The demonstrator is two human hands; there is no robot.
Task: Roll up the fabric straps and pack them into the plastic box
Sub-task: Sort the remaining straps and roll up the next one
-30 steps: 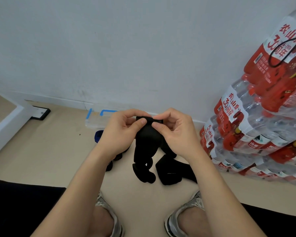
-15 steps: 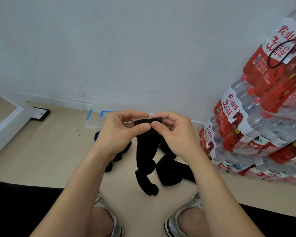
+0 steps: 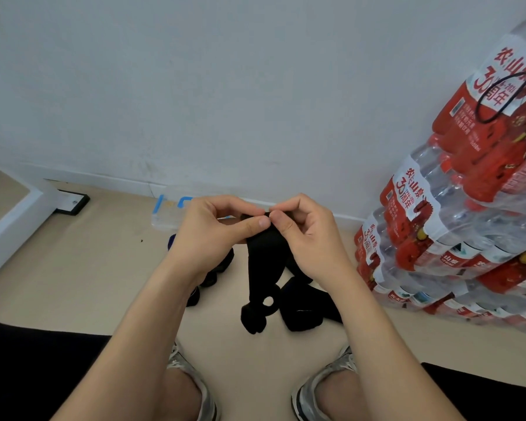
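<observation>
At the far left a white ledge runs along the floor, with a flat black plate at its far end. Right of that, against the wall, sits the clear plastic box with blue latches; what it contains cannot be made out, and the left hand covers its right part. Under that wrist lie small dark rolls on the floor, seemingly straps already wound but not yet boxed.

The left hand pinches the top end of a black fabric strap between thumb and curled fingers. The right hand pinches the same end from the other side, the two thumbs almost touching. The strap hangs from this double pinch, its tail bunched on the floor near the feet, just left of a heap of loose straps. Stacked packs of bottled water fill the right side.

By my reading the step in hand is the start of a roll: the end is being tucked over to form the core. The next move calls for turning that tight core down the strap with even tension and square edges, the tail feeding up freely. The box lies far and left of the grip, so the finished roll must travel there.
</observation>
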